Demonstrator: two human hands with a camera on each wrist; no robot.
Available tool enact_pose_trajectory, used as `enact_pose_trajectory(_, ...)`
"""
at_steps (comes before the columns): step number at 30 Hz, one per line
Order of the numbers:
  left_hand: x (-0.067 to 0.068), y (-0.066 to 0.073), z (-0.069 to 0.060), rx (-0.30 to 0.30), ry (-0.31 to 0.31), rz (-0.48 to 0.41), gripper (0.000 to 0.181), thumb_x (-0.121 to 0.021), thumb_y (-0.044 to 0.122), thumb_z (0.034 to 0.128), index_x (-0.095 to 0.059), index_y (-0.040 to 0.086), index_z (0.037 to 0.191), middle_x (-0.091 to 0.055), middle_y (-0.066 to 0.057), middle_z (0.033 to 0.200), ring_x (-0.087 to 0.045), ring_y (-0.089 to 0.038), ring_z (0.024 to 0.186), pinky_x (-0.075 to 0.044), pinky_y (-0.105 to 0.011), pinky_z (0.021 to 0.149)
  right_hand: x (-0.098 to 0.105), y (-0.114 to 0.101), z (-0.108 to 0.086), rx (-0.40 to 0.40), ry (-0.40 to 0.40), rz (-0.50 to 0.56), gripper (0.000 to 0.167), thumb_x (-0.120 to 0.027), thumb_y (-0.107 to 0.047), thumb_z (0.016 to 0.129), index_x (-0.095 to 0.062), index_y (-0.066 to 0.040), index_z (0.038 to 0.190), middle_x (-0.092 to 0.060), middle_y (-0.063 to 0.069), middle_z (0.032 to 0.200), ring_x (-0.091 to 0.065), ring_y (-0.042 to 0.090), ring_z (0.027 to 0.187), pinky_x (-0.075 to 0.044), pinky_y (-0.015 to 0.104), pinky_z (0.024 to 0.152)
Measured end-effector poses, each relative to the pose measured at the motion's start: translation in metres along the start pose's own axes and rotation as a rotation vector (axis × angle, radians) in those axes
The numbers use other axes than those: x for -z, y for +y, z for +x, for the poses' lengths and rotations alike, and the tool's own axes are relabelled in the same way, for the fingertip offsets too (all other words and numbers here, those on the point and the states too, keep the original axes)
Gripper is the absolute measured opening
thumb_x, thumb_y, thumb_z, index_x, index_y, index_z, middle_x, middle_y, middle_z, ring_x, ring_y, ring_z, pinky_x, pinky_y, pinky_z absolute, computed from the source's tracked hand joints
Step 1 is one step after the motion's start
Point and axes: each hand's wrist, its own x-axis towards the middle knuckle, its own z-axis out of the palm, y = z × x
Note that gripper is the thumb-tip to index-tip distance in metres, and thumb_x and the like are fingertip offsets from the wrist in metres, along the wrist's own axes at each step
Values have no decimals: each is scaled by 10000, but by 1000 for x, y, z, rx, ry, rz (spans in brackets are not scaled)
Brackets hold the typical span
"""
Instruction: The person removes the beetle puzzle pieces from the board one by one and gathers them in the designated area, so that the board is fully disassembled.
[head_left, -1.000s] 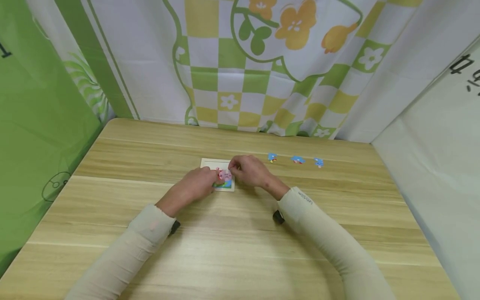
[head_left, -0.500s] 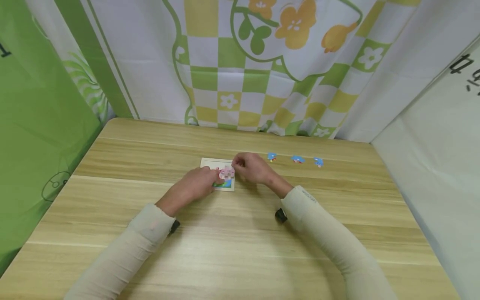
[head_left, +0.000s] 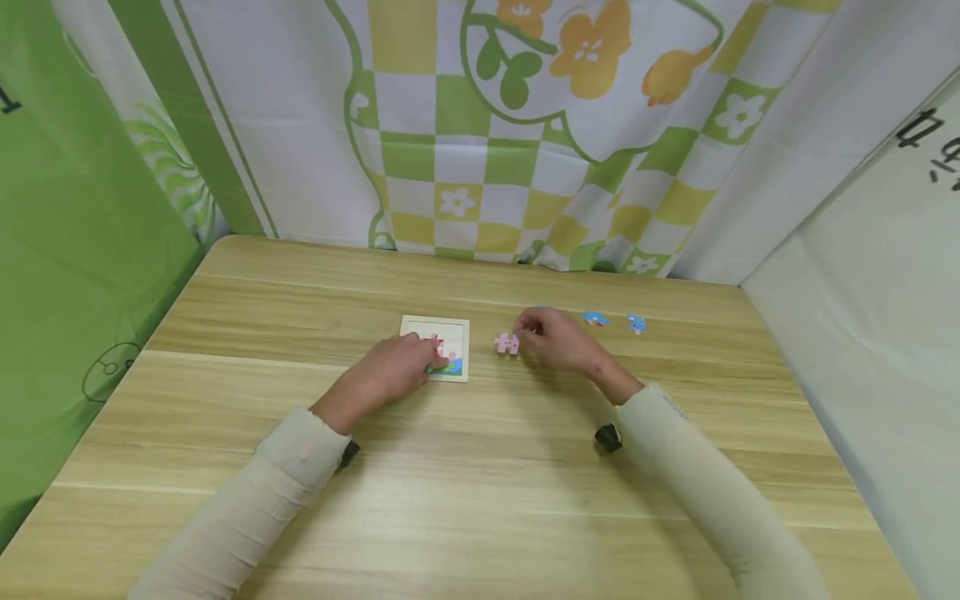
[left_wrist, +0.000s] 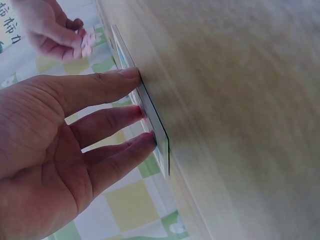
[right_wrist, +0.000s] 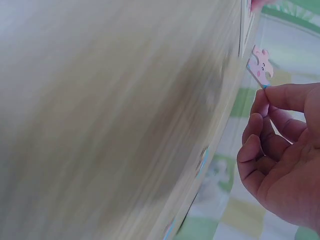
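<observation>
A pink puzzle piece [head_left: 506,343] is pinched between the thumb and index finger of the right hand [head_left: 558,340], to the right of a small pale puzzle board [head_left: 454,331]. The right wrist view shows this piece [right_wrist: 260,66] with a pig's face, held clear of the table by the right hand [right_wrist: 290,150]. The left hand [head_left: 390,368] rests on the board's left part and hides some of it. In the left wrist view, the fairly straight fingers and thumb of the left hand [left_wrist: 65,145] press on the board [left_wrist: 159,127]. Pink, red, blue and green pieces show inside the board.
Beyond the right hand, blue pieces lie in a row on the wooden table [head_left: 450,500], among them one [head_left: 596,318] and another [head_left: 637,323]. The nearest of the row is mostly hidden by the right hand. A checkered curtain [head_left: 510,158] hangs behind the table.
The right hand has moved right, off the board, with the pink piece in its pinch. More of the board's blank inside shows. The left hand has stayed in place.
</observation>
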Motion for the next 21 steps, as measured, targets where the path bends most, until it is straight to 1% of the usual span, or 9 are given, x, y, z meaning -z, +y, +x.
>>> enact_pose_trajectory(4,0,1,-1,-2,8,19,333,-757,93,938,-761,153,1266,-691,-162,1198,-650,-354,979,-562,-448,752,14,15,-18,-24,19,-12,151,-560,-77,1050,-698,-16,1052,-676,110,960,-550,209,790,-467,384,702)
enact_pose_trajectory(7,1,2,-1,-1,18,17,276,-754,86,937,-793,189,1190,-689,-155,1151,-636,-348,945,-555,-449,720,25,27,-32,-55,45,-40,157,-561,-86,1054,-704,-21,1053,-683,122,966,-554,212,801,-467,396,721)
enact_pose_trajectory(9,0,2,-1,-1,24,14,272,-756,77,932,-797,199,1172,-689,-148,1187,-637,-346,950,-556,-448,718,33,35,-42,-76,53,-53,160,-557,-91,1058,-700,-18,1055,-680,125,970,-552,215,809,-466,404,728)
enact_pose_trajectory(14,-1,1,-2,1,27,2,340,-761,65,926,-775,178,1246,-655,-100,1342,-640,-341,1026,-562,-454,787,54,52,-66,-157,66,-52,204,-534,-125,1075,-690,0,1115,-678,138,1037,-551,233,847,-468,411,752)
enact_pose_trajectory(17,-1,0,-3,7,36,-5,364,-767,64,918,-765,174,1264,-670,-112,1307,-644,-346,1023,-565,-455,783,65,64,-78,-198,69,-65,224,-522,-146,1082,-682,1,1136,-674,149,1061,-546,253,859,-467,420,763)
enact_pose_trajectory(21,-1,0,-3,21,38,-2,383,-770,71,917,-751,182,1284,-691,-145,1240,-648,-345,992,-563,-444,744,78,78,-89,-210,59,-88,222,-533,-168,1082,-677,-4,1119,-675,154,1071,-585,272,926,-476,438,811)
